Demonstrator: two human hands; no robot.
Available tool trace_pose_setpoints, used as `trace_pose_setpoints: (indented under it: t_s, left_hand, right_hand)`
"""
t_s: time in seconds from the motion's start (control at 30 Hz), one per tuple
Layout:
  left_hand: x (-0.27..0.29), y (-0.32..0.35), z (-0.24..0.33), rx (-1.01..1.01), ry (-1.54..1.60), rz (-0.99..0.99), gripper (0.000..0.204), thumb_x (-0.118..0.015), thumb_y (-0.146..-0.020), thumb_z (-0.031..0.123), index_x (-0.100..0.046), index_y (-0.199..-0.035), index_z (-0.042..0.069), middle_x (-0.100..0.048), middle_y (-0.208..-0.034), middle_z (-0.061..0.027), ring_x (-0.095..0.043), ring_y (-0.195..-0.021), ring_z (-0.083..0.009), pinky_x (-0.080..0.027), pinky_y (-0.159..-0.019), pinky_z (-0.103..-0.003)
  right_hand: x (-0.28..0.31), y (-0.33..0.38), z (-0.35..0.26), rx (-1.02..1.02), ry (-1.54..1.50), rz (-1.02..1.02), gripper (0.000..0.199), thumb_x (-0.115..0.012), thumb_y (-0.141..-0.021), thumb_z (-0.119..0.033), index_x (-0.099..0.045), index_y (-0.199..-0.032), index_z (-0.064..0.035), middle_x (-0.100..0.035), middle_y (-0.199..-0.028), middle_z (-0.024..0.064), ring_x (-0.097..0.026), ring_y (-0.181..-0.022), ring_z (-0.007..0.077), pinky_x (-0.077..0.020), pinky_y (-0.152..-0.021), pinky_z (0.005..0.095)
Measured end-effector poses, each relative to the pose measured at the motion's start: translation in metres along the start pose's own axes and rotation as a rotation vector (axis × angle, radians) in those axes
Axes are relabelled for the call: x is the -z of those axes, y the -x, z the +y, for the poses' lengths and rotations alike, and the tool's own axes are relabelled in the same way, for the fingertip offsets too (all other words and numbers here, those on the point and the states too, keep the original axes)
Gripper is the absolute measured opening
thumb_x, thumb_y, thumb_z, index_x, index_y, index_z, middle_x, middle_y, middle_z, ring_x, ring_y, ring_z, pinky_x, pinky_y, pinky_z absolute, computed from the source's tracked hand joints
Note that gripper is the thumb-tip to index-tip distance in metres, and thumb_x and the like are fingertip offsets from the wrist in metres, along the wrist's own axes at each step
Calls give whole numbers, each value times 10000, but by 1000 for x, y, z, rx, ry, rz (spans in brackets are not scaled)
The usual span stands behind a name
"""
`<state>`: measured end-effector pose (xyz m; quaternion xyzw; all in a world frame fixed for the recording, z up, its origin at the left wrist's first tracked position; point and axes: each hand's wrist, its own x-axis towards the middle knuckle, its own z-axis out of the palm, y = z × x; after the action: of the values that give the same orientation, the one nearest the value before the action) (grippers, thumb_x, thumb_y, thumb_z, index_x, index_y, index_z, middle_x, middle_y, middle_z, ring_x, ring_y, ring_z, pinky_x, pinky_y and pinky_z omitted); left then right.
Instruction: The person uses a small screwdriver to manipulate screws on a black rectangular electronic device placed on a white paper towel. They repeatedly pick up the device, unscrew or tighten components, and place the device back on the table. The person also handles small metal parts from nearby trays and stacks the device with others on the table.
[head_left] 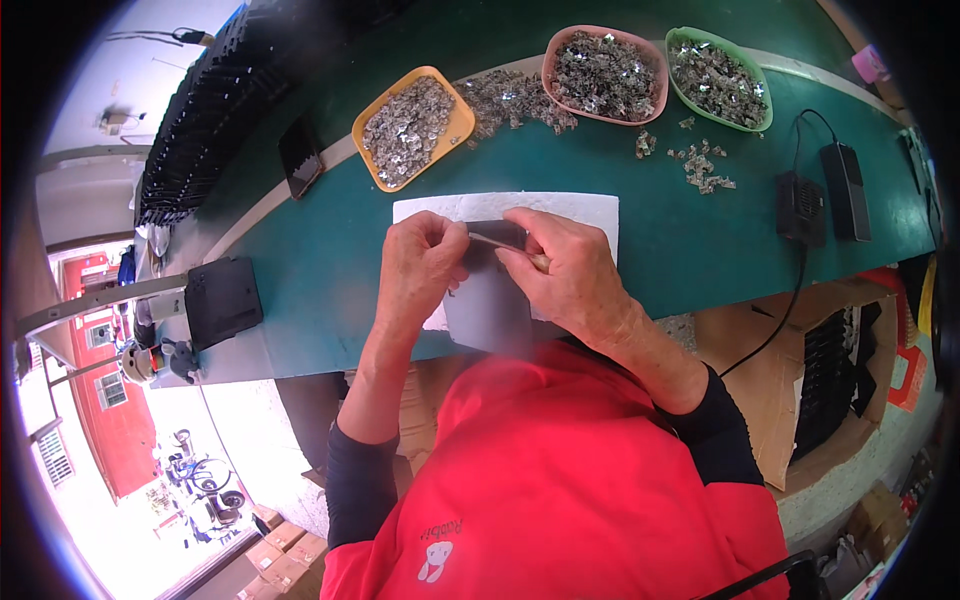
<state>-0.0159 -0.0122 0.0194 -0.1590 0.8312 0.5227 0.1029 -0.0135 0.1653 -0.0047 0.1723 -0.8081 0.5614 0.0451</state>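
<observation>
Left hand (425, 262) pinched shut on a grey sheet (488, 300), over the white pad (590, 212) at the table's (650, 250) near edge | right hand (565, 270) closed on a thin tool (497, 240), tip on sheet | step, seemingly: working the sheet's top edge | next calls for a steady pinch | trays (458, 110) of scrap along the far edge

We note a green workbench (650, 230). On it lie a white pad (590, 210), three trays (458, 112) of small parts, loose parts (700, 165) and a phone (300, 155).
</observation>
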Motion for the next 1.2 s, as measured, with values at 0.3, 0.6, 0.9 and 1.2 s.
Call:
trace_pose_setpoints:
  t_s: [0.3, 0.6, 0.9, 1.2]
  left_hand:
    - [5, -2, -4, 49, 26, -36, 251, -610, -876, 180, -621, -793, -56, -610, -653, -62, -604, -527, -116, -485, -474, -239]
    - [3, -5, -4, 53, -50, -39, 248, -619, -873, 175, -611, -770, -51, -606, -640, -60, -598, -521, -112, -465, -455, -241]
    - [-14, 3, -1, -7, -139, 97, 259, -626, -874, 184, -608, -769, -52, -601, -620, -67, -574, -509, -112, -453, -466, -259]
    - [-27, 8, -20, -84, -201, 233, 245, -616, -890, 176, -617, -829, -61, -621, -631, -101, -593, -593, -152, -476, -582, -314]
  right_hand:
    - [-3, 3, 8, 22, 16, -16, 330, -731, -771, -76, -630, -1065, 32, -652, -802, 160, -618, -624, 253, -495, -566, 336]
    - [-7, 3, 12, 46, 27, 9, 309, -727, -778, -81, -626, -1049, 27, -651, -805, 165, -628, -635, 279, -499, -571, 347]
    - [-6, 3, 10, 27, 12, -4, 289, -722, -776, -72, -625, -1031, 24, -641, -782, 159, -620, -617, 266, -484, -553, 346]
    - [-2, 4, 5, -52, -67, -12, 145, -653, -807, -109, -557, -832, -3, -590, -752, 189, -589, -718, 408, -465, -604, 442]
